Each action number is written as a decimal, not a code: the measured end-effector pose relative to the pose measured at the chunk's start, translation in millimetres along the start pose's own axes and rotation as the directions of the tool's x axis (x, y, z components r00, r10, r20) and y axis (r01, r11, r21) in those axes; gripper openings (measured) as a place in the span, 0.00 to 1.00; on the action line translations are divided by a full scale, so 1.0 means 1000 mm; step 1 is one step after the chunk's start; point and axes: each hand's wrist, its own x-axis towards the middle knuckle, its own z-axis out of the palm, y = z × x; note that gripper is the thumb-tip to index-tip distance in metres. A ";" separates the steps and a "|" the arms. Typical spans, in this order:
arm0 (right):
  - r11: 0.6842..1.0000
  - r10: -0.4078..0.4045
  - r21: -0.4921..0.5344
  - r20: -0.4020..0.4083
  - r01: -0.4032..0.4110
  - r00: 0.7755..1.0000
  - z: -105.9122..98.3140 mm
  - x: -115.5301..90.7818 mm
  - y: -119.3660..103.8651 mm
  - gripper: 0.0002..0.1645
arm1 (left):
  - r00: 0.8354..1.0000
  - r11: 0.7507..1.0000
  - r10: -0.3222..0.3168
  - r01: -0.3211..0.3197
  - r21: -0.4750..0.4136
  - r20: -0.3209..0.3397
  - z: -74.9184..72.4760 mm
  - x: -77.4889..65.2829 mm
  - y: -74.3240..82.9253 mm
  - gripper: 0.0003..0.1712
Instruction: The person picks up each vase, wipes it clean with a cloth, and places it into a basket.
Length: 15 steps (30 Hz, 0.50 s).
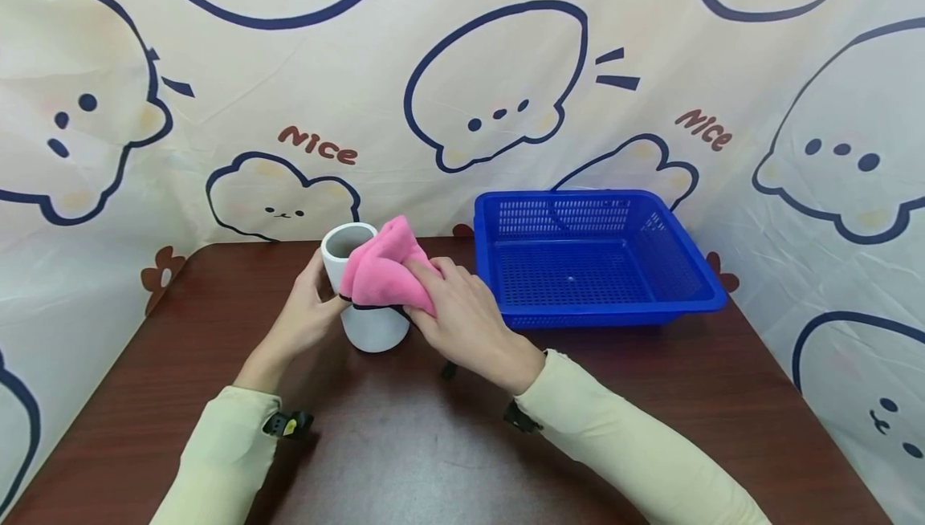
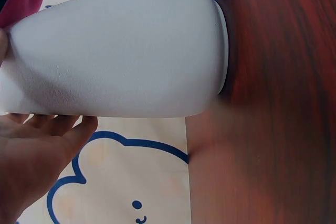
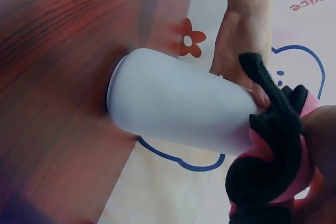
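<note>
A white vase (image 1: pixel 376 331) with a wide round mouth stands upright on the brown table. My left hand (image 1: pixel 307 312) grips it around its left side near the top, thumb toward the front; the left wrist view shows the fingers along the wall of the vase (image 2: pixel 121 51). My right hand (image 1: pixel 462 316) holds a bunched pink cloth (image 1: pixel 386 268) with a black edge. The cloth lies against the upper right of the vase and overlaps part of its rim. In the right wrist view, black folds and a loop of the cloth (image 3: pixel 268 171) hang beside the vase.
A blue plastic basket (image 1: pixel 600 316) with perforated sides sits at the back right of the table (image 1: pixel 405 453), right of the hands. Behind the table hangs a pale curtain (image 1: pixel 347 83) with cartoon prints. Dark bands are on both wrists.
</note>
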 end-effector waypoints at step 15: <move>0.999 0.021 -0.031 0.044 -0.020 0.999 0.004 0.003 -0.002 0.31 | 1.000 1.000 0.029 -0.029 0.000 -0.006 0.000 0.000 0.000 0.41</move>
